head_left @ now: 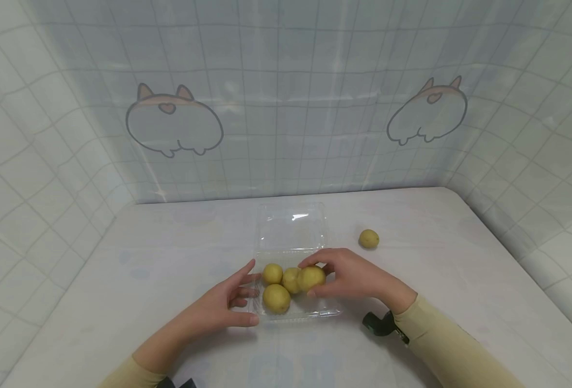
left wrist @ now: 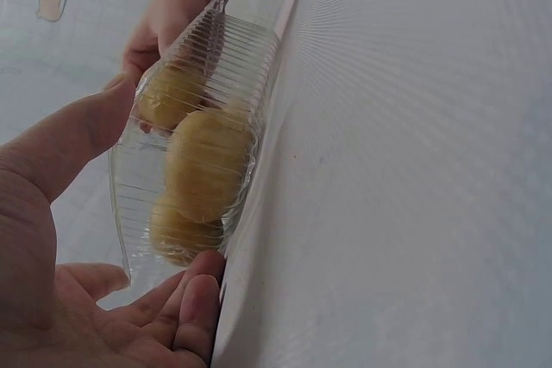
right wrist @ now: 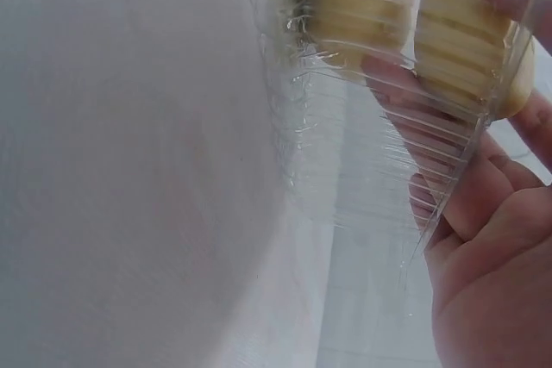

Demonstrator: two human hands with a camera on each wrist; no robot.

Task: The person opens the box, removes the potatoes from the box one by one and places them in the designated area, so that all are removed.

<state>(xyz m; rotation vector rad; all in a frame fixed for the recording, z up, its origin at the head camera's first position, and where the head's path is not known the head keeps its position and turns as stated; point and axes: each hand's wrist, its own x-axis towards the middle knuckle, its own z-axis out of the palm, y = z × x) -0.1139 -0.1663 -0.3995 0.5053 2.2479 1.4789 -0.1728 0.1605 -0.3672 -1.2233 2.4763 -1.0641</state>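
A clear plastic clamshell box (head_left: 315, 312) lies on the table with its lid tipped back away from the person. Inside its left half sit three yellow potatoes, among them a larger front potato (head_left: 276, 299) and a smaller back potato (head_left: 273, 274). My right hand (head_left: 346, 276) grips another potato (head_left: 312, 278) between thumb and fingers, over the middle of the box. At the box's left side, my left hand (head_left: 225, 302) spreads its thumb and fingers, fingertips right at the ribbed wall (left wrist: 138, 170). Potatoes show through that wall in the left wrist view.
One loose potato (head_left: 369, 238) lies on the white table (head_left: 179, 242), to the right of the raised lid (head_left: 291, 226). A tile-patterned curtain (head_left: 286, 108) with cartoon animals stands behind the table and along both sides. A dark wrist device (head_left: 379, 324) sits at the right sleeve.
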